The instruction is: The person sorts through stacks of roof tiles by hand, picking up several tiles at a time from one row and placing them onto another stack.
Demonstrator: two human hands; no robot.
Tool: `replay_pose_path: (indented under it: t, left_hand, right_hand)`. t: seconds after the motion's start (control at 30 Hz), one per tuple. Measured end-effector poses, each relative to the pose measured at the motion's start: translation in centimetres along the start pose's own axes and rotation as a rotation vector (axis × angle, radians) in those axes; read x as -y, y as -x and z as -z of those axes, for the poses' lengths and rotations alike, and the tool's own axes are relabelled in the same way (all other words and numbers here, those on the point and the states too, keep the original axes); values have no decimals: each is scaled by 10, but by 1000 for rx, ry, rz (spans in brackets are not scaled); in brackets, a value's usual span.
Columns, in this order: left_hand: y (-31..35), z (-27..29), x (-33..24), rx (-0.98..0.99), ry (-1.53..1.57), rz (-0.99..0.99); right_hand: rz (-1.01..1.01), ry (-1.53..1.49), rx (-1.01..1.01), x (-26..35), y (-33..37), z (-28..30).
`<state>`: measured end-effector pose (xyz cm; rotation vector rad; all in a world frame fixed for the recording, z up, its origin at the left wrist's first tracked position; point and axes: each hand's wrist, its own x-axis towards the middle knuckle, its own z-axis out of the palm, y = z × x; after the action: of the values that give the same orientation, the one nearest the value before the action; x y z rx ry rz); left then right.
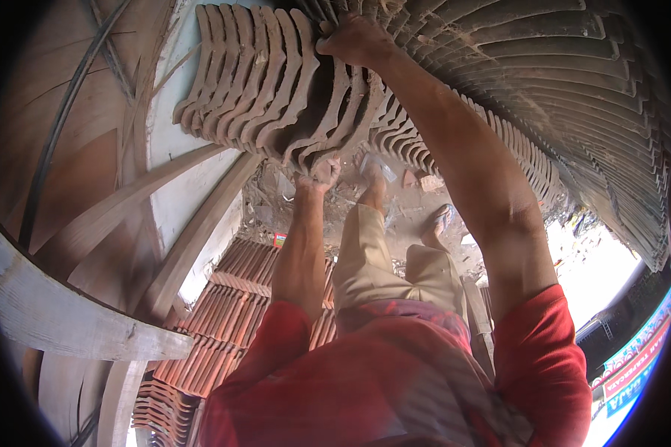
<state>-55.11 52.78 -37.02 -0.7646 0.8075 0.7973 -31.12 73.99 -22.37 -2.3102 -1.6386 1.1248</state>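
We see a row of brown, wavy-edged roof tiles point(250, 82) standing on edge, packed side by side, in the upper middle of the view, next to a pale wall point(185, 175). The right hand point(356, 41) is at the upper end of the row's right part, its forearm reaching across from the right, while the left hand point(324, 173) is at the lower edge of those same tiles, so part of the row lies between the two. The left fingers are curled in close together just under the tile edge; the right fingers are largely turned away from us, and with the view so dim and crowded there, we cannot tell whether either hand is clamped on a tile. On the right rises a tall bank of dark, dusty tiles point(544, 93), and a lower row of wavy tiles point(406, 141) runs behind the right forearm. At the lower left we find stacked orange-red tiles point(227, 328), beside wooden beams point(194, 242) and, farther left, a dark cable point(60, 119). Below us are a red shirt point(365, 372), beige trousers point(365, 257) and sandalled feet on littered ground point(414, 212). A coloured banner point(633, 372) shows at the lower right rim.
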Motion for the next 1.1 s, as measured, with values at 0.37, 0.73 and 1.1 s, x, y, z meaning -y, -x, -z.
replay_pose_path:
  t: [0.37,0.73,1.1]
  left_hand:
    - [-10,42,2,-57,-137,-43]
    - [117,12,81,-253,-934,-251]
    - [171,-7,403,-332,-1547,43]
  right_hand:
    - [6,13,152,-9,40,5]
    - [-298,-748,-128,-174,297,40]
    - [-872,-995,-651,-362,666,-9]
